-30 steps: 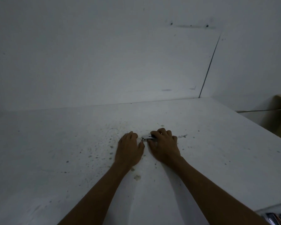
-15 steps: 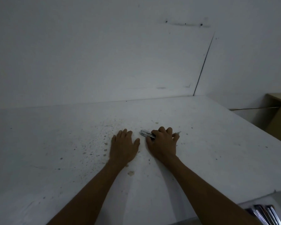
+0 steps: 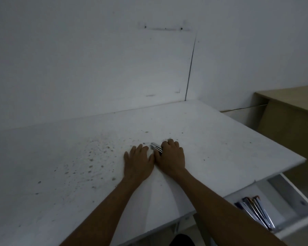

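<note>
Tool (image 3: pixel 156 148) in right hand (image 3: pixel 171 157) grip, left hand (image 3: pixel 138 161) flat on table (image 3: pixel 220 139)

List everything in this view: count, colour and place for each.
table: one, white, fills the foreground
small metal tool: one, silvery with black, on the table under the right fingers
specks: many, brownish, scattered on the table left of the hands
wall: one, white with dark marks, behind the table
cable: one, thin, along the wall at right
cabinet: one, tan, far right
drawer: one, white, open at lower right
booklets: several, mixed colours, in the drawer
left hand: one, flat on the table
right hand: one, grips the tool
</note>
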